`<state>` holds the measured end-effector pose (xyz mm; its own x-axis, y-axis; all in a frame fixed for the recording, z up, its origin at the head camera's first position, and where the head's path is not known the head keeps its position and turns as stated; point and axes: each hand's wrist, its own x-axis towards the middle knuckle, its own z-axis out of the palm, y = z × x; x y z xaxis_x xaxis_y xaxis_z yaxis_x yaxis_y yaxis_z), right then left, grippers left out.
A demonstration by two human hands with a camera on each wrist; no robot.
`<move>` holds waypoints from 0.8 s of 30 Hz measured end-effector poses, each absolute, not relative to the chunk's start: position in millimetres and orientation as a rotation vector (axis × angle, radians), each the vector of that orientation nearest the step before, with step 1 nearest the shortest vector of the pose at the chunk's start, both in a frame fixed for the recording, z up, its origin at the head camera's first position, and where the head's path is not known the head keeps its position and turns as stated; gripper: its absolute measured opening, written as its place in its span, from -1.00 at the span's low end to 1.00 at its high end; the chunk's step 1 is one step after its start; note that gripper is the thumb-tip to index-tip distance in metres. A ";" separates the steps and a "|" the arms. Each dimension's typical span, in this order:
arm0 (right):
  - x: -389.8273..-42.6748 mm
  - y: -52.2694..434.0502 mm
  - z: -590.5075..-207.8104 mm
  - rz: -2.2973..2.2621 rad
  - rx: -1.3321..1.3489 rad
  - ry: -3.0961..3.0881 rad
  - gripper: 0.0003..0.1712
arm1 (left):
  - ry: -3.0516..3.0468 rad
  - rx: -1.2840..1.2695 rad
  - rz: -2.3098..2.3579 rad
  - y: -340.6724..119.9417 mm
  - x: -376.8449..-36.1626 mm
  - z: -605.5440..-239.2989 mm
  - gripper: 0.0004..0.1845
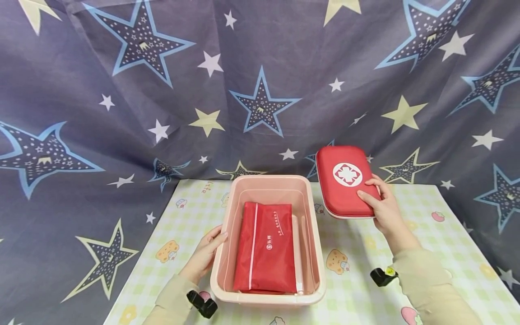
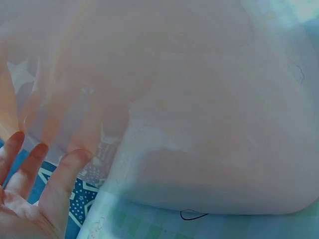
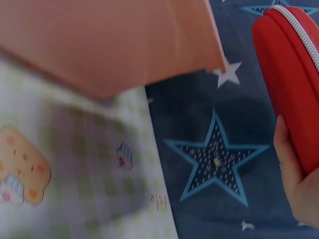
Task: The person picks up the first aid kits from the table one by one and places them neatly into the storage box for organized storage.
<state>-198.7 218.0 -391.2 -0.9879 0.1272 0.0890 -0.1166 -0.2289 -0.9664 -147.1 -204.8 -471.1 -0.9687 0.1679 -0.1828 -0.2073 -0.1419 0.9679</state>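
My right hand (image 1: 383,205) holds a red zippered first-aid case (image 1: 345,180) with a white cross emblem, raised above the right back of the table. Its thumb lies on the front face; in the right wrist view the case's zipper (image 3: 299,32) shows along the edge. My left hand (image 1: 207,253) touches the left side of a pink plastic bin (image 1: 318,266), thumb tip at the rim. In the left wrist view its fingers (image 2: 57,189) are extended against the bin's outer wall. Inside the bin lies a red fabric pouch (image 1: 270,253) with white print.
A whitish, long item (image 1: 298,253) lies beside the pouch in the bin. The table bears a green-checked cloth (image 1: 357,266) with cartoon prints. Behind it hangs a dark star-patterned curtain (image 1: 170,104). Both wrists wear small black cameras (image 1: 383,276).
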 end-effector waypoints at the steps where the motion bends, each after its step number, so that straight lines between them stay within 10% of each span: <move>1: -199.2 214.9 -389.5 2.351 -0.006 -1.841 -0.67 | 1.874 -0.042 2.203 -204.8 -147.1 -471.2 -0.43; 24: -211.3 121.3 -348.9 2.382 -0.004 -1.834 -0.65 | 1.875 -0.029 2.231 -203.9 -146.4 -472.7 -0.47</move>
<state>-211.3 121.3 -348.9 -0.9909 0.1084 0.0801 -0.1052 -0.2501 -0.9625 -146.4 -203.9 -472.7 -0.9742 0.1597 -0.1597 -0.1848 -0.1569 0.9702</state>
